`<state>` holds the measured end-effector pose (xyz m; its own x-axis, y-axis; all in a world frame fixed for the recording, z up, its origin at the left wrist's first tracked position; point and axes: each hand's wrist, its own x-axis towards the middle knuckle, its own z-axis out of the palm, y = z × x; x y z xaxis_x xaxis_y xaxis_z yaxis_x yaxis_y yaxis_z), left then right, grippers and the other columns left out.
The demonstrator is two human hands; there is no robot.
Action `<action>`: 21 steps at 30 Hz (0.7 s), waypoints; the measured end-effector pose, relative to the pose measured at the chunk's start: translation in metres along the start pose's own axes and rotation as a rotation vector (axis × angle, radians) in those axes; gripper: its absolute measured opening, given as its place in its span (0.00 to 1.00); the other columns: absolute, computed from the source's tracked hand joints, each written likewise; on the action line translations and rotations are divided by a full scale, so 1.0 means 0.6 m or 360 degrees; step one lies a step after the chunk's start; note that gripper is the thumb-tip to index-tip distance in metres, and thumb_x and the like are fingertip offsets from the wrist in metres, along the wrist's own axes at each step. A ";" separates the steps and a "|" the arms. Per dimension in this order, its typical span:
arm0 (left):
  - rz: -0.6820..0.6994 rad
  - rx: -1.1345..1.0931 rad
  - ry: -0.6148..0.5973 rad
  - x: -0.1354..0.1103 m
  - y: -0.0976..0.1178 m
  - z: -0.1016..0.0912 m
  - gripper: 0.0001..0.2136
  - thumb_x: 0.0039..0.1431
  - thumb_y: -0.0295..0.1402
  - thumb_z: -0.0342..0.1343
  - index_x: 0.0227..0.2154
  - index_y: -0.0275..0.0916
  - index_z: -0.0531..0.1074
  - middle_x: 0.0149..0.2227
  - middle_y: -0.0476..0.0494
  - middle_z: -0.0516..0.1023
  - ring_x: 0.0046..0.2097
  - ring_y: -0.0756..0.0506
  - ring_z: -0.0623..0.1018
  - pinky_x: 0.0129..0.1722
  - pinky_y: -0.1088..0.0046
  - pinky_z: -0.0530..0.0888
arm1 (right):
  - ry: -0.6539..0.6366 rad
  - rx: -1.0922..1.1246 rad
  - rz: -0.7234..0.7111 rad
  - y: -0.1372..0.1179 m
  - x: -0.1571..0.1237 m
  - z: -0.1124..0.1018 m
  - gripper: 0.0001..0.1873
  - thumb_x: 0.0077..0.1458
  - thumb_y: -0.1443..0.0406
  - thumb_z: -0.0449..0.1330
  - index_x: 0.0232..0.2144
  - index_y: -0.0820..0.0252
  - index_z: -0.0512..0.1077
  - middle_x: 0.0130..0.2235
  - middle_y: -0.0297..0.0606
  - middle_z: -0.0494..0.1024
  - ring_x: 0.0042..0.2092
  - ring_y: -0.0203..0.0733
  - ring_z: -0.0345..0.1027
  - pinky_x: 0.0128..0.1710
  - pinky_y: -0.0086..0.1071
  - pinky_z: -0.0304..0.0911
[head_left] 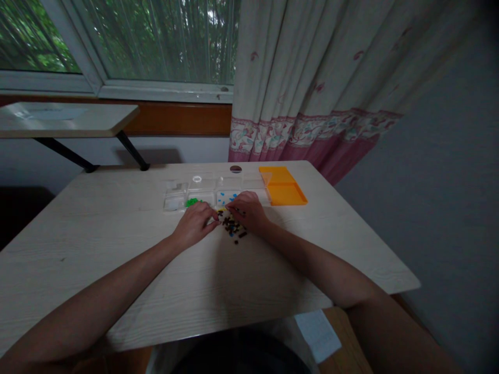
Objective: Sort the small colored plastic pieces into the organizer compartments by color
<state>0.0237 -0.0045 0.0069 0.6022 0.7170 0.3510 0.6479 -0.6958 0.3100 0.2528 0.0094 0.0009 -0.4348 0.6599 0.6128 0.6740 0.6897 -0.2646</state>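
Note:
A loose pile of tiny dark brown pieces (231, 227), with a few blue and yellow ones among them, lies on the table between my hands. My left hand (198, 221) rests at the pile's left edge, thumb and fingertips drawn together. On the other side my right hand (251, 212) bends over the pile in a pinch. Whatever sits in either set of fingertips is too small to make out. Just behind is a clear plastic compartment box (202, 183); small green pieces (193, 201) lie in one front compartment and small blue pieces (222, 198) in another.
An orange two-part tray (286, 193) touches the box's right end. A raised shelf (70, 118) on black legs stands at the back left of the pale wooden table (156, 291). A round hole (236, 169) sits near the back edge, by the curtain (280, 124).

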 end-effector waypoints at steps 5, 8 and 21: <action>-0.0005 0.0017 -0.0004 0.000 0.002 0.001 0.08 0.62 0.37 0.54 0.36 0.39 0.73 0.35 0.43 0.70 0.41 0.43 0.70 0.43 0.65 0.66 | 0.0014 -0.0028 -0.0019 0.004 0.000 0.002 0.09 0.60 0.61 0.57 0.34 0.55 0.77 0.33 0.37 0.77 0.39 0.41 0.66 0.44 0.37 0.56; -0.0018 0.0023 -0.0003 0.000 0.003 0.003 0.08 0.63 0.37 0.53 0.35 0.38 0.72 0.34 0.43 0.70 0.40 0.43 0.70 0.43 0.65 0.67 | 0.0010 -0.0012 -0.0026 0.006 -0.001 0.004 0.09 0.60 0.61 0.57 0.35 0.55 0.77 0.33 0.37 0.77 0.40 0.41 0.66 0.44 0.37 0.55; 0.0046 -0.0214 0.0127 0.003 0.002 -0.001 0.13 0.68 0.38 0.44 0.34 0.37 0.70 0.34 0.43 0.69 0.39 0.45 0.69 0.39 0.68 0.67 | -0.0042 -0.0124 -0.0484 -0.009 -0.008 0.000 0.11 0.62 0.59 0.56 0.42 0.53 0.76 0.36 0.37 0.78 0.43 0.42 0.66 0.49 0.40 0.55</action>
<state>0.0252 -0.0039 0.0084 0.5774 0.6947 0.4290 0.5592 -0.7193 0.4121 0.2512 0.0028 -0.0006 -0.6379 0.4353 0.6353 0.5541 0.8323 -0.0139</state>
